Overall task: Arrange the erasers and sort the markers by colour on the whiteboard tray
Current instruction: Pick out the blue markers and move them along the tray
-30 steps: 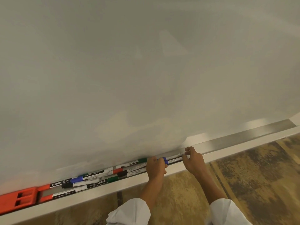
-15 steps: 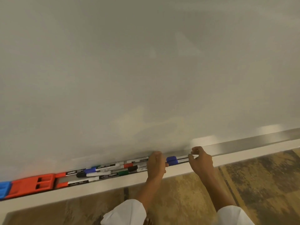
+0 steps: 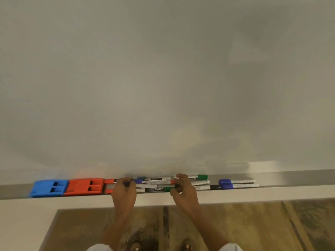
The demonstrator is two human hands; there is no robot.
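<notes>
Both hands reach into the whiteboard tray (image 3: 299, 177) among the markers. The left hand (image 3: 125, 193) has its fingers curled over a dark-capped marker (image 3: 126, 183); the right hand (image 3: 183, 192) pinches at the cluster of markers (image 3: 155, 183) lying between the two hands, fingers and thumb bent around a green-capped marker (image 3: 168, 189). Every marker lies flat, its long axis running along the tray. Beyond the right hand, a green-capped one (image 3: 202, 177) points its cap away from the hands, and further out two blue-capped markers (image 3: 225, 184) lie side by side, caps toward the hands. Past them the tray runs bare to the frame edge. Beyond the left hand sit a red eraser (image 3: 83, 186) and a blue eraser (image 3: 48, 188), touching end to end. The whiteboard (image 3: 163, 78) rises behind the tray.
</notes>
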